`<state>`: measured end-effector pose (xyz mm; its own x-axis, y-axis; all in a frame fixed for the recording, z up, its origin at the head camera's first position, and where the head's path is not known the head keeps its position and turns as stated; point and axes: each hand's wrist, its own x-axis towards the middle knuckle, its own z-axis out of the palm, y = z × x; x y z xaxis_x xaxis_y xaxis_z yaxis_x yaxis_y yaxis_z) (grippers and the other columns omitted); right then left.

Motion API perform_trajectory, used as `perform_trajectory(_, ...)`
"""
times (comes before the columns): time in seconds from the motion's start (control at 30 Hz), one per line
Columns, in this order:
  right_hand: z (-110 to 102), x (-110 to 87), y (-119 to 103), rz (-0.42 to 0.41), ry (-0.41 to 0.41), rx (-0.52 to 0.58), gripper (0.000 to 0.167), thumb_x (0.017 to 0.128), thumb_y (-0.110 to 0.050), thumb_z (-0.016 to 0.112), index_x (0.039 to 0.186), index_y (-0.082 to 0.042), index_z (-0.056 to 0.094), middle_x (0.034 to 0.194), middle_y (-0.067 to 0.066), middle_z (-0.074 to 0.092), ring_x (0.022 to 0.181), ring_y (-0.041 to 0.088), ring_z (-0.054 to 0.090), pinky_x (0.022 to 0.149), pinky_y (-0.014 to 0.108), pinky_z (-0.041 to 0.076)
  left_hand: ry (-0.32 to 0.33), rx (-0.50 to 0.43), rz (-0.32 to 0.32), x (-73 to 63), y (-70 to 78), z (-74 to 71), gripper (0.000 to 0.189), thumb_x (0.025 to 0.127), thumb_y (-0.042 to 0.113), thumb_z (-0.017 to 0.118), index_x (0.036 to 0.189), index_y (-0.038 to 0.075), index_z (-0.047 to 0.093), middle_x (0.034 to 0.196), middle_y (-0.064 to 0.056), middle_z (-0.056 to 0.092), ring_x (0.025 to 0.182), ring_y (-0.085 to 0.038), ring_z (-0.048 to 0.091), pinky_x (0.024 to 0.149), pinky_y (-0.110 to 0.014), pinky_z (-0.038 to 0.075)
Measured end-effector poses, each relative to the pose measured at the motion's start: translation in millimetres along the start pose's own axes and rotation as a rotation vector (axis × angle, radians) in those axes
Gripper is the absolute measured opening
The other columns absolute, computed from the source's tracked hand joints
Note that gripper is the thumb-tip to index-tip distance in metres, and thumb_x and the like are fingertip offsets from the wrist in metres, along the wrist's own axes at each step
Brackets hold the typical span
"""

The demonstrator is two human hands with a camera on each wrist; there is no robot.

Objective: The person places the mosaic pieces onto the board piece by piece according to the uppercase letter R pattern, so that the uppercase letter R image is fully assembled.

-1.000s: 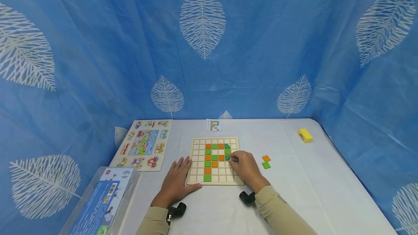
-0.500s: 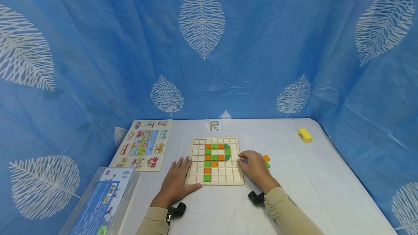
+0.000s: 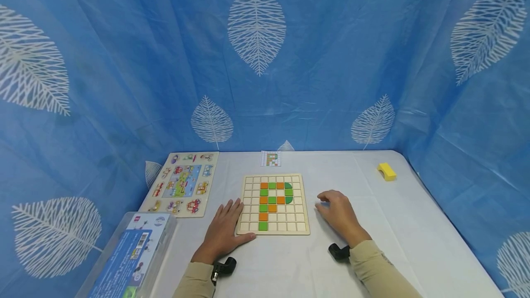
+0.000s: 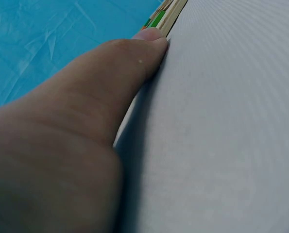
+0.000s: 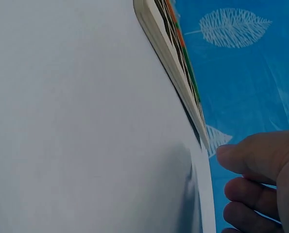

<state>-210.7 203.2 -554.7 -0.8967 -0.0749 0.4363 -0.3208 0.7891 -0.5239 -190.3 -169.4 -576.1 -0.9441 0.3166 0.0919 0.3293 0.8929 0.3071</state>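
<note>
A square wooden grid board (image 3: 290, 226) lies in the middle of the head view. Orange and green tiles (image 3: 263, 208) form a P on it, with dark green rounded pieces (image 3: 288, 200) at the right of the loop. My left hand (image 3: 223, 228) rests flat along the board's left side, its thumb (image 4: 139, 53) touching the near corner. Right of the board hovers my right hand (image 3: 341, 215), fingers loosely bent, nothing visible between them in the right wrist view. The loose orange and green tiles seen earlier are hidden behind that hand.
A small pattern card (image 3: 271, 158) lies behind the board. At the left are a vehicle picture puzzle (image 3: 209, 174) and a clear plastic case (image 3: 132, 254). A yellow arch block (image 3: 387, 172) stands at the back right. Blue leaf-patterned curtains surround the table.
My right hand has left the rounded piece at the P's lower right and moved right, off the board, covering the two loose tiles. The left hand stays put.
</note>
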Motion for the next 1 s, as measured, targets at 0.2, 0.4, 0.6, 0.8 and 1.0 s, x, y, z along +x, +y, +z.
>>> perform_trajectory(0.2, -11, -4.3, 11, 0.018, 0.005, -0.018, 0.026, 0.080, 0.000, 0.090, 0.104, 0.002, 0.078, 0.099, 0.012, 0.074, 0.094, 0.031, 0.069, 0.084, 0.050, 0.059, 0.006, -0.015, 0.005, -0.2, 0.3, 0.6, 0.112, 0.081, 0.080, 0.071, 0.162, 0.007, 0.042, 0.167, -0.009, 0.036, 0.156, -0.033, 0.025, 0.127, -0.052, 0.016)
perform_trajectory(0.4, -22, -9.5, 22, 0.076, -0.016, -0.017, 0.029, 0.081, -0.003, 0.091, 0.106, 0.002, 0.077, 0.100, 0.012, 0.073, 0.093, 0.030, 0.069, 0.085, 0.049, 0.060, 0.008, -0.018, 0.006, -0.3, 0.6, 0.0, 0.112, 0.081, 0.080, 0.070, 0.162, 0.007, 0.043, 0.167, -0.009, 0.036, 0.156, -0.033, 0.025, 0.127, -0.052, 0.016)
perform_trajectory(0.6, -31, -14.9, 30, 0.077, -0.014, -0.021, 0.029, 0.079, -0.005, 0.092, 0.104, 0.001, 0.077, 0.101, 0.011, 0.073, 0.097, 0.033, 0.069, 0.088, 0.053, 0.058, 0.003, -0.023, 0.001, -0.5, 1.1, -0.9, 0.112, 0.081, 0.080, 0.071, 0.162, 0.007, 0.043, 0.167, -0.010, 0.036, 0.156, -0.033, 0.024, 0.127, -0.052, 0.015)
perform_trajectory(0.8, -36, -18.0, 34, 0.095, -0.034, -0.025, 0.031, 0.079, -0.007, 0.093, 0.105, 0.001, 0.078, 0.103, 0.011, 0.071, 0.097, 0.033, 0.069, 0.086, 0.052, 0.059, 0.008, -0.021, 0.007, -0.5, 0.7, -1.2, 0.112, 0.081, 0.079, 0.072, 0.161, 0.007, 0.043, 0.167, -0.010, 0.037, 0.156, -0.034, 0.025, 0.127, -0.052, 0.016)
perform_trajectory(1.0, -39, -19.0, 36, 0.103, -0.040, -0.019, 0.033, 0.079, -0.006, 0.093, 0.106, 0.003, 0.077, 0.103, 0.012, 0.071, 0.094, 0.031, 0.069, 0.084, 0.050, 0.060, 0.005, -0.023, 0.007, -0.9, 0.9, -1.3, 0.112, 0.081, 0.079, 0.072, 0.161, 0.006, 0.043, 0.167, -0.010, 0.037, 0.155, -0.034, 0.026, 0.127, -0.052, 0.016)
